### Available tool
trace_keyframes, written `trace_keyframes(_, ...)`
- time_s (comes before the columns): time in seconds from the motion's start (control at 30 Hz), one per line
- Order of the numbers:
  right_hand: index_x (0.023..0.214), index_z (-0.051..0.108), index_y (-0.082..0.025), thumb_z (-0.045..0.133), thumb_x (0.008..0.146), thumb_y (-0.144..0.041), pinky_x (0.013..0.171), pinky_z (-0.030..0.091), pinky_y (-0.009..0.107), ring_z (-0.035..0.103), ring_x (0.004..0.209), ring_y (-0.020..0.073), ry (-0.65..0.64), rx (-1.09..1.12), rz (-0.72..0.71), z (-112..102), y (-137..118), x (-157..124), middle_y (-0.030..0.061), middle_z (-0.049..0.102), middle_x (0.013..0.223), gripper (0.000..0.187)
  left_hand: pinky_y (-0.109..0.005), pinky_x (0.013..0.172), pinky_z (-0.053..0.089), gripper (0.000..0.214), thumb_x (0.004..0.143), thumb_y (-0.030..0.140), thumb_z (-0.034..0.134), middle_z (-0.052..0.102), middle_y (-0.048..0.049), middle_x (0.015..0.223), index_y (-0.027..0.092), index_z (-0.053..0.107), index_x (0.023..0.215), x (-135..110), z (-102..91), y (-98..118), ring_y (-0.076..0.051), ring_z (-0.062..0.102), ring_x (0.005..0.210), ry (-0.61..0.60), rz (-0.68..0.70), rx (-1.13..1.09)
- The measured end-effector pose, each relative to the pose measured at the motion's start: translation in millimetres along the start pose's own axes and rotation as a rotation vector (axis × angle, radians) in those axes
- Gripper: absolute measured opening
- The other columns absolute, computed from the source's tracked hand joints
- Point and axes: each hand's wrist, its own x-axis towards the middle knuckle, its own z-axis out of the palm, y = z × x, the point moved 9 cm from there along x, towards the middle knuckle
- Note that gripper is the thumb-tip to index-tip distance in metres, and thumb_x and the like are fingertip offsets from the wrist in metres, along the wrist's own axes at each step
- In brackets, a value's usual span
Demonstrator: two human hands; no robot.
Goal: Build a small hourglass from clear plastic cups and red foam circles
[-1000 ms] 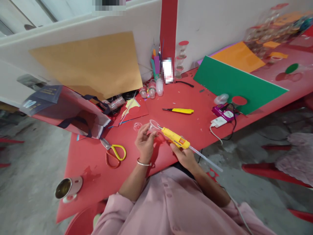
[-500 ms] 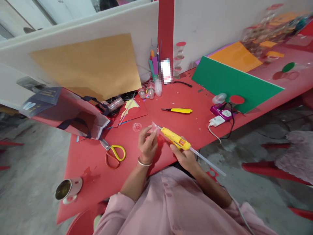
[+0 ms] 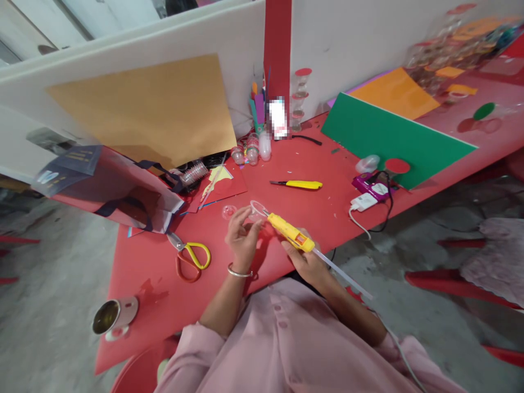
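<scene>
My left hand (image 3: 243, 234) pinches a small clear plastic cup (image 3: 257, 209) by its side, its round rim turned toward the right. In my right hand (image 3: 307, 259) is a yellow hot glue gun (image 3: 291, 231), its nozzle at the cup's rim; whether they touch I cannot tell. A long glue stick (image 3: 341, 274) sticks out of the gun's back end. Just left of my left hand a clear plastic piece (image 3: 228, 212) lies on the red table (image 3: 229, 305). Beyond the glue gun rests a yellow utility knife (image 3: 303, 185).
Scissors (image 3: 192, 261) and a metal mug (image 3: 114, 316) are at the left, near a paper bag (image 3: 126, 180). Clear cups (image 3: 252, 150) lie at the back beside a phone (image 3: 279, 117). A green board (image 3: 393, 139) leans at the right, behind a purple power adapter (image 3: 370, 186).
The clear cup has turned in my left hand, so its round rim now shows. The glue gun has shifted slightly left with my right hand.
</scene>
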Motion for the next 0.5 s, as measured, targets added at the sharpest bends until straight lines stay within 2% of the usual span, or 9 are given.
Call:
trace_keyframes(0.1, 0.103, 0.065, -0.026, 0.059, 0.103, -0.049, 0.083, 0.054, 0.036, 0.067, 0.089, 0.0232, 0.002, 0.012, 0.02, 1, 6, 1, 0.0051, 0.069, 0.095, 0.024, -0.027, 0.062, 0.065, 0.043, 0.076, 0.036, 0.093, 0.078, -0.0093, 0.112, 0.021, 0.078, 0.113, -1, 7.2, -25, -0.018, 0.076, 0.086, -0.012, -0.333, -0.286)
trace_keyframes(0.17, 0.106, 0.066, -0.026, 0.06, 0.102, -0.049, 0.089, 0.054, 0.038, 0.068, 0.095, 0.025, 0.005, 0.031, 0.025, 1, 11, 1, 0.0059, 0.07, 0.1, 0.024, -0.024, 0.059, 0.063, 0.045, 0.072, 0.037, 0.095, 0.08, -0.0082, 0.108, 0.022, 0.079, 0.111, -5, 14.1, -33, -0.016, 0.075, 0.08, -0.043, -0.486, -0.422)
trace_keyframes(0.33, 0.106, 0.069, -0.026, 0.06, 0.102, -0.049, 0.089, 0.056, 0.039, 0.068, 0.096, 0.0253, -0.026, 0.124, 0.043, 3, 20, 4, 0.0061, 0.07, 0.1, 0.025, -0.018, 0.055, 0.055, 0.048, 0.07, 0.038, 0.095, 0.081, -0.009, 0.1, 0.02, 0.078, 0.111, -13, 22.5, -43, -0.018, 0.077, 0.083, -0.077, -0.739, -0.664)
trace_keyframes(0.5, 0.109, 0.07, -0.024, 0.066, 0.097, -0.051, 0.096, 0.056, 0.04, 0.07, 0.1, 0.0253, -0.044, 0.24, 0.082, 4, 30, 5, 0.0069, 0.074, 0.105, 0.03, -0.016, 0.053, 0.054, 0.032, 0.08, 0.033, 0.085, 0.078, -0.0103, 0.092, 0.014, 0.077, 0.104, -21, 34.8, -45, -0.013, 0.072, 0.07, -0.181, -0.935, -0.8)
